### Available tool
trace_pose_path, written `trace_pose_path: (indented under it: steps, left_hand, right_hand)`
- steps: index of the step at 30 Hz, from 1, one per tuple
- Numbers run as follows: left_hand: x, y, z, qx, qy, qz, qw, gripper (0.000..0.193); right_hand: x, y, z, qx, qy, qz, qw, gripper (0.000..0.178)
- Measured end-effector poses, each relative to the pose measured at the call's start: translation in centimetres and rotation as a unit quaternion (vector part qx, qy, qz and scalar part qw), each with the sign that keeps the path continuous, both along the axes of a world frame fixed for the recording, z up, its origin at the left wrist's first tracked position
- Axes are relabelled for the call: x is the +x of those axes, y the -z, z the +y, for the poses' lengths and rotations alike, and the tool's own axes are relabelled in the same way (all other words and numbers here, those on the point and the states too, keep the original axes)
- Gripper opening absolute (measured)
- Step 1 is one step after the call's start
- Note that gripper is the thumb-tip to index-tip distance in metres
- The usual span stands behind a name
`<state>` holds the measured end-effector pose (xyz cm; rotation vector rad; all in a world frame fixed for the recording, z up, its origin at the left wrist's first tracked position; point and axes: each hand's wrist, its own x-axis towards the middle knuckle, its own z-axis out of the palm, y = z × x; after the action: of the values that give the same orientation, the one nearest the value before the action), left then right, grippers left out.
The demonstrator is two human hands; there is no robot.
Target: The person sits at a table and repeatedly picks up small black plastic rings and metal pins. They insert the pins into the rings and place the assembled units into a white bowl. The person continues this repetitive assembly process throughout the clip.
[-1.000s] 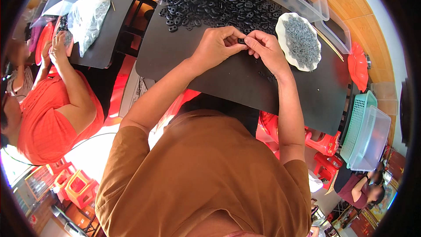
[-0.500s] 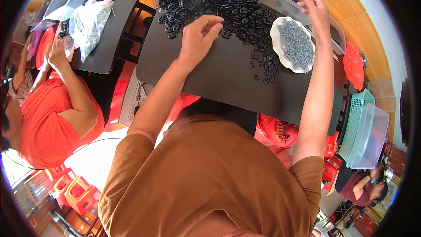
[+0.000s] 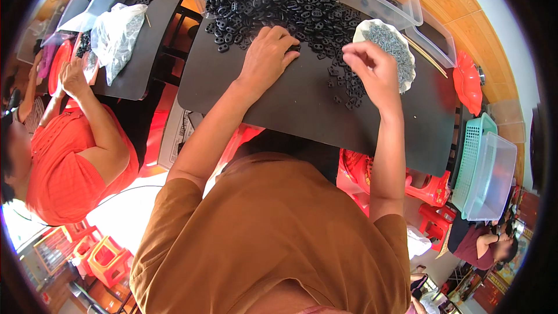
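A large heap of small black oval plastic pieces with two holes (image 3: pixel 267 0) covers the far part of the dark table. At its near edge, my left hand (image 3: pixel 266 57) lies low with thumb and forefinger closed around one black oval piece (image 3: pixel 294 49). My right hand (image 3: pixel 375 70) hovers at the near left rim of a white scalloped plate (image 3: pixel 408 86) filled with small grey screws (image 3: pixel 394 43). Its thumb and fingers are pinched together; what they hold, if anything, is too small to see. Smaller black pieces (image 3: pixel 349 90) lie loose below that hand.
Clear plastic bins (image 3: pixel 407 9) stand behind the plate, with chopsticks (image 3: pixel 427 58) beside it. A red dish (image 3: pixel 468 81) and a green basket (image 3: pixel 474 157) are at the right. A co-worker in red (image 3: pixel 81 157) sits left at another table (image 3: pixel 131 75) with a plastic bag (image 3: pixel 116 35).
My right hand has come from over the far right bin, where a small black piece was by its fingertips, back toward me beside the plate. My left hand has turned palm down onto a piece.
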<state>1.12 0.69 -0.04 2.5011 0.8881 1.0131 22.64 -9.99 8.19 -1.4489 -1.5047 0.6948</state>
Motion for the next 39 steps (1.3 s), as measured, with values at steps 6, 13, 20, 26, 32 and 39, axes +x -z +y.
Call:
trace_pose_path:
  steps: [6, 13, 20, 26, 32, 39]
  left_hand:
    - [0.1, 0.3, 0.1, 0.005, -0.003, -0.007, 1.0, 0.02]
    - [0.1, 0.1, 0.0, 0.001, 0.006, -0.03, 1.0, 0.016]
    - [1.7, -0.5, -1.8, 0.01, 0.107, -0.051, 0.993, 0.013]
    - [5.5, 0.8, -3.6, 0.005, 0.202, -0.029, 0.979, 0.018]
    - [5.3, 0.8, -3.7, -0.026, 0.181, -0.057, 0.982, 0.015]
    - [-2.5, -0.5, -1.0, -0.013, 0.001, -0.043, 0.999, 0.019]
  right_hand:
    - [-7.6, -9.0, -8.2, 0.16, -0.312, 0.284, 0.892, 0.017]
    - [-8.0, -11.1, -10.2, 0.221, -0.562, 0.298, 0.739, 0.011]
    - [-7.0, -12.2, -9.2, 0.18, -0.581, 0.286, 0.74, 0.028]
    - [-3.0, -8.1, -7.4, 0.171, -0.077, 0.186, 0.964, 0.02]
    - [5.0, 1.6, -0.3, -0.011, 0.116, -0.321, 0.94, 0.026]
    - [8.6, 3.6, 0.2, -0.042, 0.145, -0.419, 0.896, 0.02]
